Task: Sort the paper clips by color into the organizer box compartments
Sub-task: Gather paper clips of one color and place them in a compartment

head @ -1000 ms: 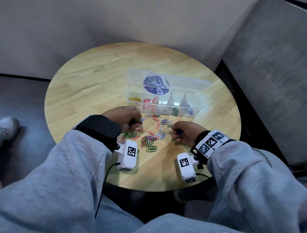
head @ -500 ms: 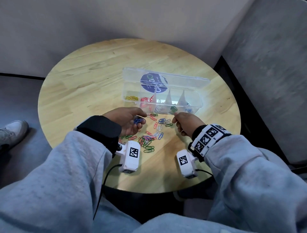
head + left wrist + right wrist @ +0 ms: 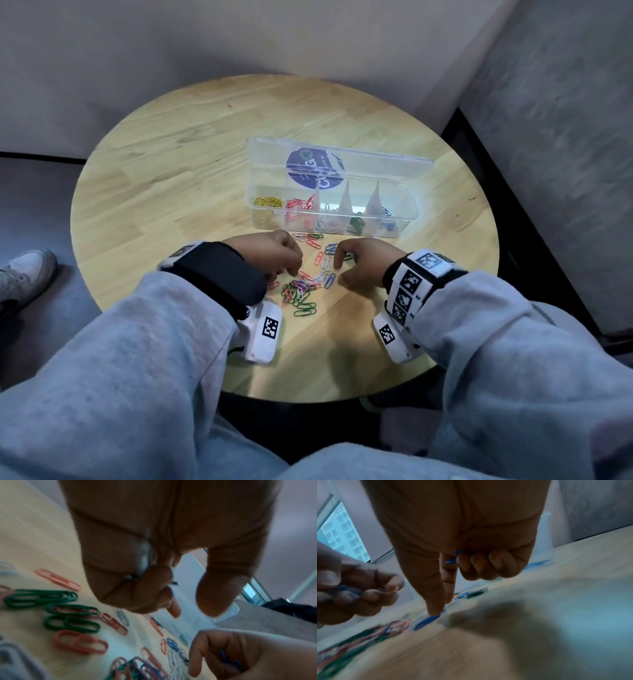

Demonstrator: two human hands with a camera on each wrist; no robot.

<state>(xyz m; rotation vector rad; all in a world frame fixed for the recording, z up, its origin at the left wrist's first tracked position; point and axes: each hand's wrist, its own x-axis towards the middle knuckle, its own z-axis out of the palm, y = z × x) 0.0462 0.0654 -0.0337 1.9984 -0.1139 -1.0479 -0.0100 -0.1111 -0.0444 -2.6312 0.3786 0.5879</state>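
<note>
A clear organizer box [image 3: 409, 219] lies open on the round wooden table [image 3: 178, 178], with yellow, red, white, green and blue clips in separate compartments. A loose pile of mixed paper clips [image 3: 305, 291] lies in front of it. My left hand [image 3: 291, 270] hovers over the pile's left side, fingers curled around blue clips [image 3: 349, 590]. My right hand [image 3: 339, 270] keeps blue clips [image 3: 456, 555] tucked under three curled fingers, while its thumb and index finger reach down onto a blue clip [image 3: 426, 620] on the table.
Green and red clips [image 3: 68, 615] lie spread under my left hand. The box lid [image 3: 342, 161] stands open behind the compartments. Walls close in behind and to the right of the table. A shoe [image 3: 24, 274] sits on the floor at left.
Both hands have come down from in front of the box onto the pile. The left palm, turned up before with blue clips showing, now faces down.
</note>
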